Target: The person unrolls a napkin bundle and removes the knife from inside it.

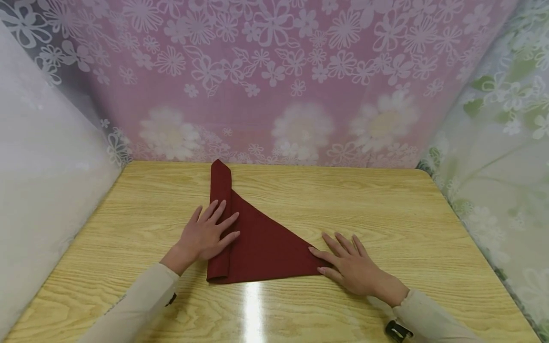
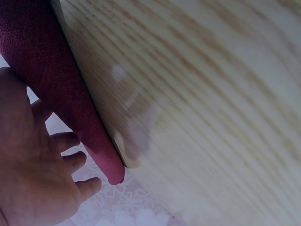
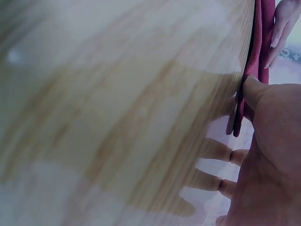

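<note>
A dark red cloth [image 1: 266, 247] lies on the wooden table, folded to a triangle that tapers toward the right. Along its left side runs a folded band, whose pointed top sticks up past the rest. My left hand [image 1: 208, 236] rests on that band with fingers spread and straight. At the right tip, my right hand [image 1: 351, 267] touches the cloth with thumb and index finger, its other fingers stretched out over the wood. In the left wrist view the band [image 2: 70, 89] slants past the left fingers. The right wrist view shows the thumb [image 3: 254, 92] at the cloth's thin edge.
The wood-grain table [image 1: 386, 205] has a rounded far right corner. A pink flowered curtain [image 1: 257, 95] hangs behind it, with a pale sheet [image 1: 43, 166] on the left and a green-leaf flowered one [image 1: 506, 143] on the right. Light glares off the table's front.
</note>
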A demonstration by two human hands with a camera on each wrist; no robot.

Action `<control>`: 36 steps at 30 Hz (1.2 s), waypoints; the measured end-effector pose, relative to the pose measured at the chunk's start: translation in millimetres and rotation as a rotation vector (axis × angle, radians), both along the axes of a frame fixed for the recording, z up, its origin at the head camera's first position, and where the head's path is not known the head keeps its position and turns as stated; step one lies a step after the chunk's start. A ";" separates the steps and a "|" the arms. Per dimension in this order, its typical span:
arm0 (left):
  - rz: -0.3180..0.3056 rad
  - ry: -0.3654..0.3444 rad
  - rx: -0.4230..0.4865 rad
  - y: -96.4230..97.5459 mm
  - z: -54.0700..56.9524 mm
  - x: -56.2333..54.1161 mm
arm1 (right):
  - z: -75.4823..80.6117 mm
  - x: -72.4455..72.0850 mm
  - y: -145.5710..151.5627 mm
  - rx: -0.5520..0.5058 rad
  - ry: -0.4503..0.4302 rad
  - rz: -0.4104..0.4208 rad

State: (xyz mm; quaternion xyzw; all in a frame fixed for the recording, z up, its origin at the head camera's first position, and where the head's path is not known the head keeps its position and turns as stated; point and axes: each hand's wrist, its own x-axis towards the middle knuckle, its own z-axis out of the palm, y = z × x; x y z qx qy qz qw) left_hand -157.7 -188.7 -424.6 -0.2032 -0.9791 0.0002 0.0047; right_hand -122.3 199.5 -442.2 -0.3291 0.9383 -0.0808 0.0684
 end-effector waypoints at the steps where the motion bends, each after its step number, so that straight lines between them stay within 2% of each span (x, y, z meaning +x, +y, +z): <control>1: 0.003 -0.007 -0.001 0.5 0.1 0.4 | 0.4 0.2 -0.1 0.002 -0.002 -0.002; 14: 0.010 -0.021 -0.037 1.1 -0.7 0.9 | 0.5 1.0 -0.4 -0.002 0.007 -0.006; 25: 0.013 0.020 -0.018 5.5 -0.9 -3.3 | 3.1 0.0 -0.3 -0.003 -0.033 -0.001; 36: -0.011 0.052 0.023 5.4 -4.4 -5.6 | 5.9 -0.2 -0.8 -0.016 -0.063 -0.008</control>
